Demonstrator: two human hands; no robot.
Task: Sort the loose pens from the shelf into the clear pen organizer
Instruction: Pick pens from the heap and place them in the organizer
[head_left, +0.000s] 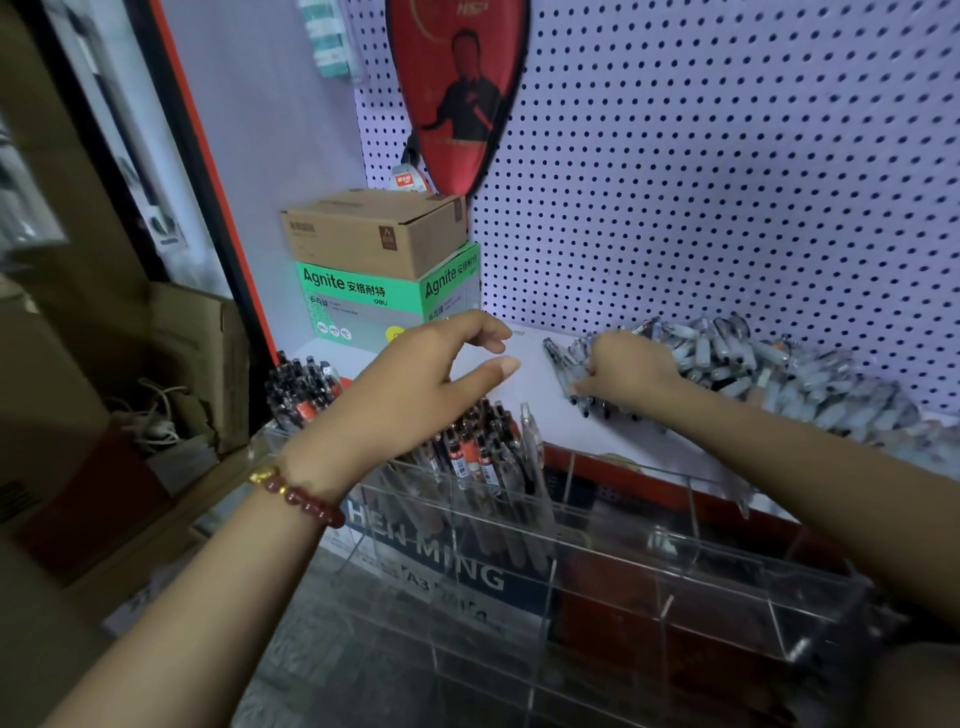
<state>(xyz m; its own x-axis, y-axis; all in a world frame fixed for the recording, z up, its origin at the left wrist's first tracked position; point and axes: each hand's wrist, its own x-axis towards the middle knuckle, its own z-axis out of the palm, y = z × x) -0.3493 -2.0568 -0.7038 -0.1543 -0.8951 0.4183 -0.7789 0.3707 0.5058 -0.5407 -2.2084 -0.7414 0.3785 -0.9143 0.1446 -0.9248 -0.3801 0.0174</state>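
Observation:
A heap of loose clear pens (769, 374) lies on the white shelf (524, 395) against the pegboard, to the right. My right hand (623, 366) reaches into the heap's left end, fingers curled round a few pens (566, 374). My left hand (421, 384) hovers over the shelf with fingers loosely bent, holding nothing. The clear pen organizer (613, 561) stands in front of the shelf below my arms. Its left compartments hold several upright pens with red-and-white labels (478, 452); the right compartments look bare.
A brown carton (374, 231) sits on a green-and-white Agnite box (363, 306) at the shelf's back left. A red racket cover (460, 93) hangs on the pegboard above. More pens (301, 389) stand at the far left. Cardboard boxes (171, 374) fill the floor to the left.

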